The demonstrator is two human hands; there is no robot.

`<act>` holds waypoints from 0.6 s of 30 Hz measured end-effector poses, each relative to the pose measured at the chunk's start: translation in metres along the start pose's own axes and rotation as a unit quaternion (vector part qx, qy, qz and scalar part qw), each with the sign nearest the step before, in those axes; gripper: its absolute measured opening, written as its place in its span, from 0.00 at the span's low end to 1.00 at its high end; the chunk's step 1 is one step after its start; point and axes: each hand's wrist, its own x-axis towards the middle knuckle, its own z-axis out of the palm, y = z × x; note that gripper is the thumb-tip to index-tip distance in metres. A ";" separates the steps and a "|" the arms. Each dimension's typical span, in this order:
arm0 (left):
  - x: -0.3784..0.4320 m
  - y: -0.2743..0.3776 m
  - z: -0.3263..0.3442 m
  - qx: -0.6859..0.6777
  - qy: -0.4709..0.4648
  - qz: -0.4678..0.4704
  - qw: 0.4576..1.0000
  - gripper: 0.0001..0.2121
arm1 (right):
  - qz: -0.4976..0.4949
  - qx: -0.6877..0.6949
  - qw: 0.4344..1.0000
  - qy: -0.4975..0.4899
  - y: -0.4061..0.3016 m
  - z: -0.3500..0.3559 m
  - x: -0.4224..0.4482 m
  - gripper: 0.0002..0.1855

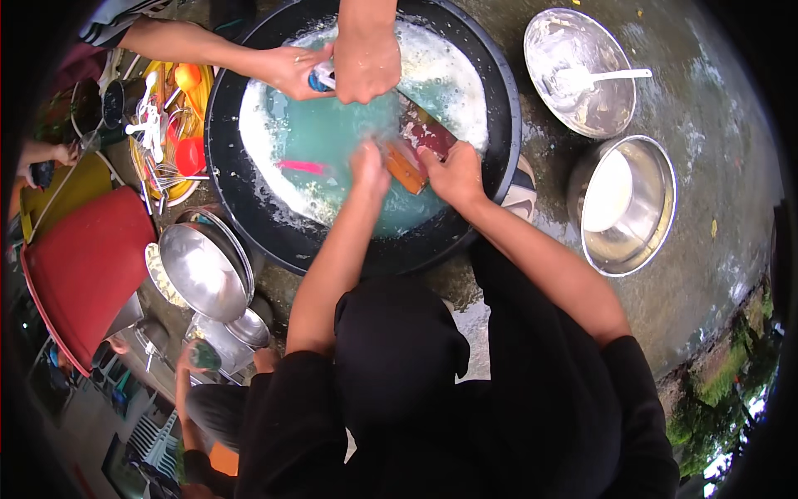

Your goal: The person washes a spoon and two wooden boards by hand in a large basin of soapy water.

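Observation:
A wide black tub (218, 156) of foamy, blue-green water stands before me. My right hand (460, 176) grips the near right end of a long brown, wooden-looking object (430, 134) with an orange-brown side, held slanted over the water. What exactly it is, I cannot tell. Beside its left side is my left hand (371, 167), closed and blurred amid splashing; whether it holds something is hidden. A pink strip (302, 167) floats to the left. Across the tub, another person's hand (293, 70) holds a blue-and-white item (321, 78), and a fist (368, 68) is beside it.
On the right, a steel bowl (580, 75) holds a white spatula (623, 75), above a deep steel pot (629, 243). To the left are a yellow basin of utensils (165, 137), a red tub (93, 268) and stacked steel bowls (206, 268). Another person's hand holds a green scrubber (204, 355).

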 end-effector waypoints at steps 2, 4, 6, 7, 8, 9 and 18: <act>-0.003 -0.005 -0.002 0.010 0.019 0.026 0.999 0.12 | -0.006 -0.005 1.000 0.012 0.004 0.005 -0.001 0.11; -0.021 -0.019 0.013 0.063 -0.020 0.090 0.994 0.13 | -0.027 0.081 0.995 0.053 0.023 0.011 0.010 0.08; -0.066 -0.035 0.033 0.075 -0.070 0.022 0.994 0.14 | -0.002 0.172 0.982 0.080 0.056 0.019 0.025 0.07; -0.081 -0.032 0.037 0.079 -0.108 -0.034 0.991 0.14 | 0.053 0.185 0.979 0.063 0.055 0.019 0.027 0.08; -0.080 -0.028 0.032 0.078 -0.106 -0.030 0.991 0.14 | 0.108 0.197 0.973 0.048 0.054 0.018 0.029 0.09; -0.077 -0.025 0.023 0.100 -0.125 -0.029 0.987 0.15 | 0.107 0.197 0.974 0.046 0.054 0.020 0.030 0.09; -0.090 -0.021 0.009 0.293 -0.027 0.084 0.952 0.24 | 0.234 0.266 0.929 0.108 0.018 0.016 0.021 0.14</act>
